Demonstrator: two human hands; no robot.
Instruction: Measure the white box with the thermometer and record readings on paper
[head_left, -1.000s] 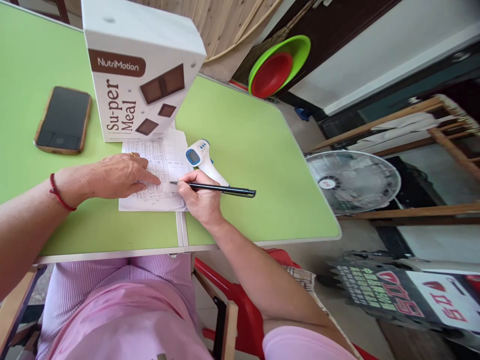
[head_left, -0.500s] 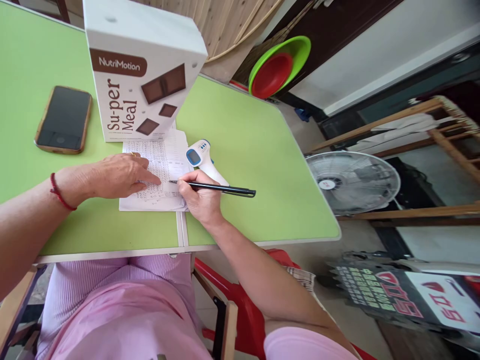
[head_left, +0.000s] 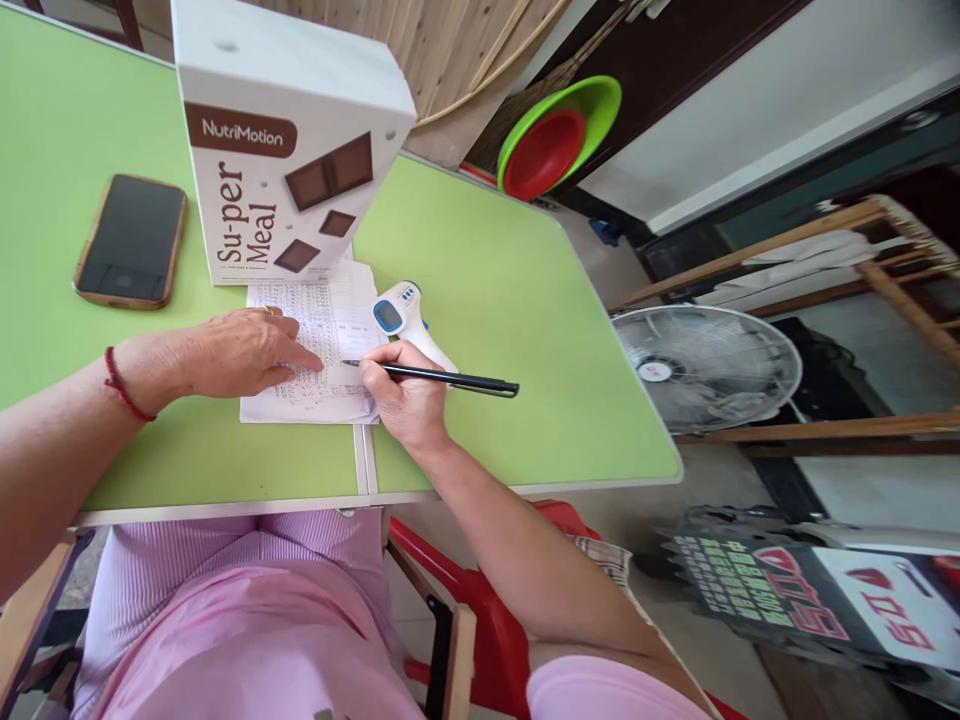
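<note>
A sheet of paper (head_left: 352,310) covered in dense handwriting lies on the green table, its far end tucked by the white NutriMotion box (head_left: 255,215). My left hand (head_left: 244,350) rests on the paper's left side, index finger stretched out and pointing at the writing, the other fingers loosely bent. In my right hand (head_left: 409,400) is a black pen (head_left: 472,382), pinched near its tip, which is at or just over the paper. A white and blue infrared thermometer (head_left: 409,320) lies just beyond my right hand, its handle partly hidden behind the fingers.
A phone in a brown case (head_left: 131,240) lies on the left of the green table (head_left: 510,320). Off the table's right side stand a fan (head_left: 712,365) and a wooden rack (head_left: 825,430). Green and red basins (head_left: 544,150) are beyond the far edge, and a red chair (head_left: 487,620) is below.
My right hand and the pen have shifted very slightly to the right. My left hand keeps its place on the paper, and the view has moved a little.
</note>
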